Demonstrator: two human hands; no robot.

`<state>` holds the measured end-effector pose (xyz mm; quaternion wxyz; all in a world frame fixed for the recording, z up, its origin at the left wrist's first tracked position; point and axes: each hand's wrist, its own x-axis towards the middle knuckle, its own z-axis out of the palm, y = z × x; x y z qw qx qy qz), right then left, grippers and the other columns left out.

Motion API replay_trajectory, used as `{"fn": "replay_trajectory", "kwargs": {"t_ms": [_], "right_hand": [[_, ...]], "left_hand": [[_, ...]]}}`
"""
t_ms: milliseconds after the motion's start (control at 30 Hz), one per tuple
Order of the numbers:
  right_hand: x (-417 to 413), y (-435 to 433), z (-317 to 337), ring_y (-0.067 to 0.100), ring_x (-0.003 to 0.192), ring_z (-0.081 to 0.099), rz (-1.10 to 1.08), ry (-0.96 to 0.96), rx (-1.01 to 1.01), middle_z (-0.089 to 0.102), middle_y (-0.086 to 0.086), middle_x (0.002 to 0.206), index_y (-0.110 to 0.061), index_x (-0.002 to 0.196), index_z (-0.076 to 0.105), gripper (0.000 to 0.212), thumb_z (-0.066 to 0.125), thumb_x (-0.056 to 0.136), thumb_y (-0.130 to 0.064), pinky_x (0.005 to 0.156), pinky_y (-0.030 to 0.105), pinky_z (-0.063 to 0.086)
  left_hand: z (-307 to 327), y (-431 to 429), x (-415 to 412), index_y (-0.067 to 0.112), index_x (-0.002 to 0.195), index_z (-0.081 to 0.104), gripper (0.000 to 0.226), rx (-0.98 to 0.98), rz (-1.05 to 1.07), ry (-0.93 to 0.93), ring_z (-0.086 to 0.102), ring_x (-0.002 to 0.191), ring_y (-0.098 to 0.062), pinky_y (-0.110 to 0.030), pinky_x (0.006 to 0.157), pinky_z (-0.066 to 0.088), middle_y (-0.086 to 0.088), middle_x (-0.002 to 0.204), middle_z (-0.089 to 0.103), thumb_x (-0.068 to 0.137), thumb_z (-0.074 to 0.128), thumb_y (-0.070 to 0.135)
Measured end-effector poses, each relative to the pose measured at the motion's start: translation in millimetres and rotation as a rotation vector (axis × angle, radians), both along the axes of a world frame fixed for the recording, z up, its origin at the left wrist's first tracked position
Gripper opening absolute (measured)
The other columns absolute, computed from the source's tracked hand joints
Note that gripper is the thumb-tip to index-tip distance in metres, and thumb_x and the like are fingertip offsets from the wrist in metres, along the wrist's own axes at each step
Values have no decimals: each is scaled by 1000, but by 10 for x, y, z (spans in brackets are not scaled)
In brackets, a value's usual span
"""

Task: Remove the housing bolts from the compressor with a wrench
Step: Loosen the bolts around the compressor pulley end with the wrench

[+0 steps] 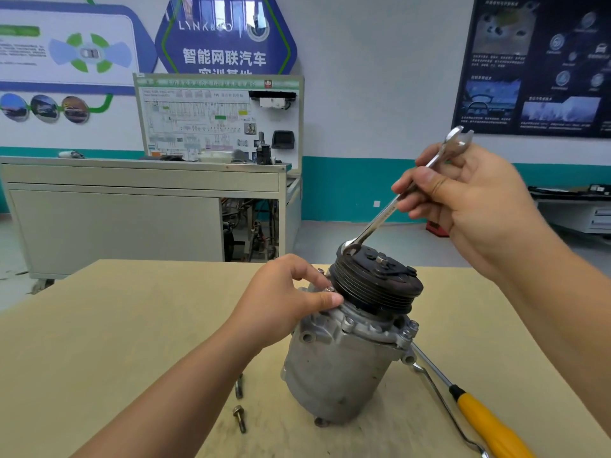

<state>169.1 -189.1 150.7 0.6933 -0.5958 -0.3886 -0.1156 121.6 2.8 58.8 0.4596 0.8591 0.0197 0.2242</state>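
- While the compressor [344,355] stands on end near the middle of the tan tabletop [132,325], its dark grooved pulley [377,285] faces up and tilts slightly away from the person.
- The right hand [479,206] is raised above and to the right of the compressor. Its fingers [429,185] are curled tightly round the shaft of a steel wrench [380,223].
- The wrench slants down to the left. Its open end sticks up past the hand, and its ring end sits at the far rim of the pulley, seemingly touching it.
- The left hand [284,302] rests against the compressor's upper left side, just below the pulley. Its thumb and forefinger pinch the head of a flange bolt [329,288] that is seated in the housing.
- Two more housing bolts [347,324] show along the front of the same flange, one towards the middle and one at the right edge.
- Two loose bolts [239,404] lie on the tabletop just left of the compressor's base, one behind the other, near the left forearm.
- To the right of the compressor lies a screwdriver [486,421] with a yellow handle, its shaft running back towards the housing.
- Beside the screwdriver lies a thin bent metal tool [441,401], whose far end reaches the compressor's lower flange.
- Beyond the tabletop stands a grey cabinet [115,219]. Its open bay [251,229] on the right holds wiring and machine parts too dim to name.
- A diagram board [198,120] stands upright on top of the cabinet.
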Motion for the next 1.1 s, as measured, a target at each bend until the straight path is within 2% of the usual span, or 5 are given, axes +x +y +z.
{"fn": "replay_trajectory", "kwargs": {"t_ms": [300, 467, 567, 700, 1100], "right_hand": [[-58, -37, -54, 11, 51, 62, -4, 38, 48, 68, 2, 63, -11, 86, 49, 17, 44, 94, 3, 50, 17, 50], [-63, 43, -124, 13, 51, 63, -4, 54, 31, 68, 5, 63, -9, 86, 50, 15, 47, 93, 4, 49, 18, 50], [-70, 59, -106, 12, 51, 63, -24, 51, 103, 69, 2, 63, -11, 86, 50, 17, 46, 94, 3, 50, 17, 50], [-88, 7, -75, 10, 52, 62, -22, 51, 201, 69, 1, 64, -12, 85, 49, 17, 44, 95, 1, 51, 16, 50], [-102, 104, -242, 9, 47, 56, -14, 106, 219, 68, 0, 67, -15, 85, 50, 17, 42, 99, -11, 48, 17, 44]], "left_hand": [[-63, -124, -29, 26, 67, 57, 27, 90, 133, -149, 52, 85, 5, -3, 60, 40, 13, 87, 59, 68, 83, 35], [16, -157, -44, 29, 68, 56, 28, 70, 151, -169, 52, 80, 4, -9, 58, 34, 15, 85, 59, 68, 81, 42], [102, -137, -77, 26, 67, 61, 26, -52, 97, -147, 58, 69, -2, -18, 60, 41, 10, 77, 65, 66, 82, 41], [163, 41, -228, 22, 69, 73, 25, -292, 5, -131, 64, 67, -1, -4, 52, 42, 6, 73, 72, 60, 77, 45], [-834, 719, -652, 20, 68, 74, 10, -4, 208, 479, 56, 60, -6, -17, 58, 40, 8, 63, 66, 78, 75, 22]]}}
